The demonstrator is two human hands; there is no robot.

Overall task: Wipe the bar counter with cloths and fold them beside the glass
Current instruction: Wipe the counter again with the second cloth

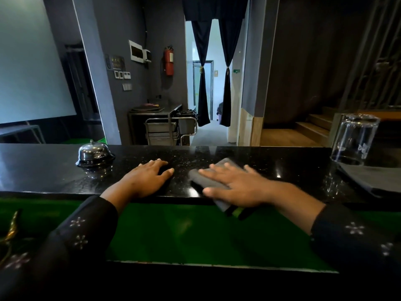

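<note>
Black speckled bar counter; chrome bell at left; your left hand flat on the stone, fingers spread, holding nothing; your right hand splayed, pressing a grey cloth; folded dark cloth under the upturned glass, far right.
</note>
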